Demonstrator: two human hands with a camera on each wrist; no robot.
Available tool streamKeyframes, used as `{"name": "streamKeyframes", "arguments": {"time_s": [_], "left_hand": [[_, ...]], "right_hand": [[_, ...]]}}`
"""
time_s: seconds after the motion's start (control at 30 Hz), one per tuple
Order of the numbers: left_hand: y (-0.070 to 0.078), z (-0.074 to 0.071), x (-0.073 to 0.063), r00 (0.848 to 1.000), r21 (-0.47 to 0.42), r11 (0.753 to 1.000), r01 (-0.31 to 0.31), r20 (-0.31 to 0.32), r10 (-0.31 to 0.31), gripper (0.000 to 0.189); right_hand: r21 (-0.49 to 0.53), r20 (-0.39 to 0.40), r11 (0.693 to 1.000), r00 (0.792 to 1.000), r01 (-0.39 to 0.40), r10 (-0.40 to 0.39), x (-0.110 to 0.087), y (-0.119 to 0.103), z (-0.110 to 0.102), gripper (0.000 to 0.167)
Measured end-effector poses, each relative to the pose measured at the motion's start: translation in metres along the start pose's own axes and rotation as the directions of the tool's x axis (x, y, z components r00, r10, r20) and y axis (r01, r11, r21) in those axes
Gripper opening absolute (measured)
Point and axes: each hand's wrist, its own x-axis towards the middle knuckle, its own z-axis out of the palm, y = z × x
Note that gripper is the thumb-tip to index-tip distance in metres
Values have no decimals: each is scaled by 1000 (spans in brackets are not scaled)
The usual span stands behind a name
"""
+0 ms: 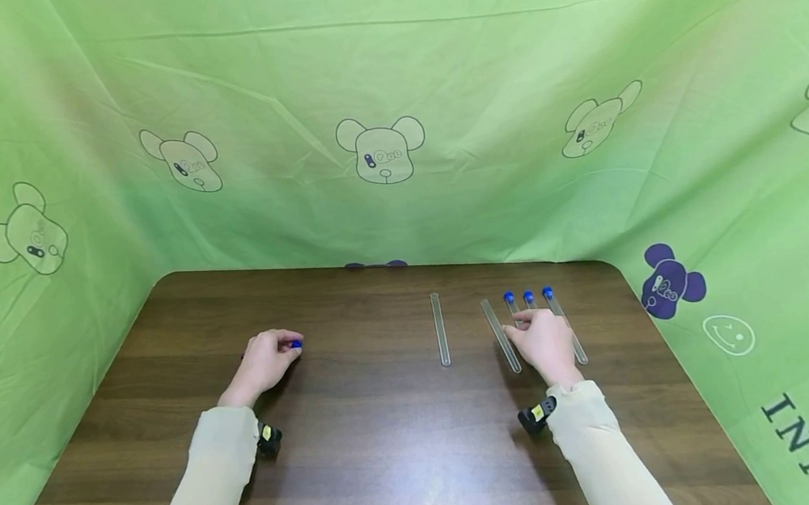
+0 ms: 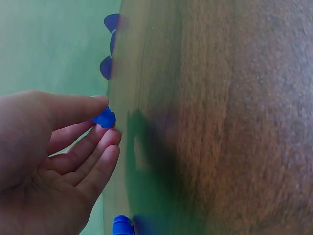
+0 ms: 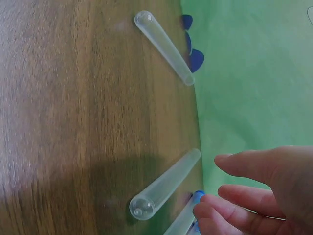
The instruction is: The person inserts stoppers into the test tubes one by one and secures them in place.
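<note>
Pinching blue cap [image 2: 105, 118]: left hand [image 1: 263, 361]. Right hand [image 1: 545, 345] spread near uncapped tube [image 1: 499, 336] — may roll if nudged.

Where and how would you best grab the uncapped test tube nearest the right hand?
Probably mid-length, pinching the uncapped test tube across its width. The right hand should come from above: the tube is slim and straight and lies flat on the table, with capped test tubes close on its right.

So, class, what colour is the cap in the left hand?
The cap is blue, clearest in the left wrist view.
</note>
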Motion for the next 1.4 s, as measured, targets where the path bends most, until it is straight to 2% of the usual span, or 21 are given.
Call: {"name": "streamKeyframes", "arguments": {"time_s": [0.37, 0.57, 0.73, 1.0, 1.4], "left_hand": [[10, 3, 3, 998, -86, 996, 7, -63, -13, 17], [17, 9, 5, 998, -129, 991, 18, -55, -25, 20], [24, 14, 9, 999, -166, 986, 2, -45, -9, 20], [33, 21, 16, 999, -209, 978, -10, -34, 3, 20], [45, 29, 23, 997, -238, 969, -73, -47, 63, 22]], "right_hand": [[37, 3, 999, 1000, 2, -2, 0, -8, 3, 36], [27, 5, 999, 999, 33, -33, 1, -10, 6, 36], [-7, 26, 999, 998, 49, -49, 2, -11, 8, 38], [-39, 68, 999, 998, 15, -12, 5, -11, 13, 41], [-52, 67, 999, 998, 12, -8, 5, -13, 23, 41]]}}
